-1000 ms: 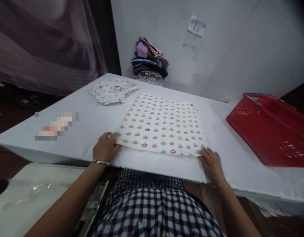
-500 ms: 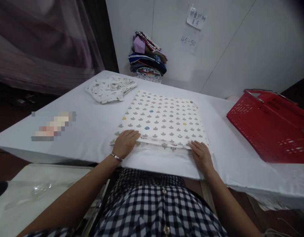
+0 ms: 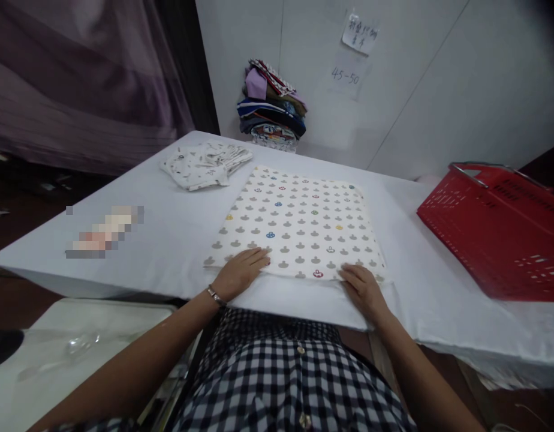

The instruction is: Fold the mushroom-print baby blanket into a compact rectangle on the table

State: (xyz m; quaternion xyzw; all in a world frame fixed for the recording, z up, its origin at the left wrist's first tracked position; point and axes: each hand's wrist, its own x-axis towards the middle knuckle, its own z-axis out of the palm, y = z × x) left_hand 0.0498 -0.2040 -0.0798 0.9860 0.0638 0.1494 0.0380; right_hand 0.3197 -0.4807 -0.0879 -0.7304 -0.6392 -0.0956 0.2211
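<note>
Near-edge contact, printed white cloth [image 3: 299,223]

Head view: cloth spread on the white-covered table [image 3: 164,210], extending away from my fingertips. Left hand [image 3: 239,276] and right hand [image 3: 364,291] rest at its near edge—neither clearly nearer. Pinching or merely pressing—I cannot tell; long axis unclear.

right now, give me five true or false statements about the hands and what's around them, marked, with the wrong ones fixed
1. The left hand touches the grey-patterned white cloth. True.
2. Only one hand touches that cloth. False: the right hand does too.
3. A bracelet circles the left wrist. True.
4. The basket is on the left. False: the red basket is on the right.
5. The bunched speckled cloth lies on the table. True.
</note>
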